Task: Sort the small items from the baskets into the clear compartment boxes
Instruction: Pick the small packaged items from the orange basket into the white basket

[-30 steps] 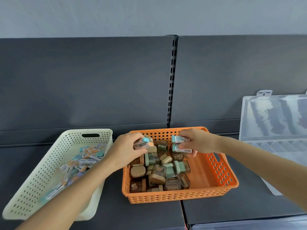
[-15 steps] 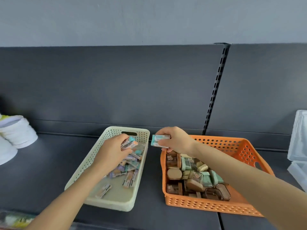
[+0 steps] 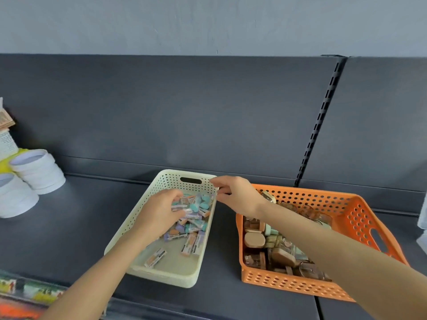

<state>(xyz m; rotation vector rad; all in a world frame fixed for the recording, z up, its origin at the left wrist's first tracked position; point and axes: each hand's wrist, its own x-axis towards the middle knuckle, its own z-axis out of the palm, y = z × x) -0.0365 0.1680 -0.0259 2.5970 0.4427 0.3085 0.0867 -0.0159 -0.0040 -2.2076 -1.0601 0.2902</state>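
two baskets: one cream basket (image 3: 161, 277) at lower centre, one orange basket (image 3: 288, 285) at lower right. two hands, left hand (image 3: 159, 213) and right hand (image 3: 238, 195). two white round stacks (image 3: 39, 172) at far left. erasers (image 3: 196, 206) and little boxes (image 3: 254, 240) are heaped beyond counting.

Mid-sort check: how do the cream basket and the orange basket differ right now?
The cream basket holds flat pastel wrapped pieces, spread loosely with bare floor showing; the orange basket is packed with chunkier brown and green pieces. The cream basket lies left, the orange basket right. The left hand reaches into the cream basket; no hand is in the orange basket. Both are perforated plastic with cut-out handles.
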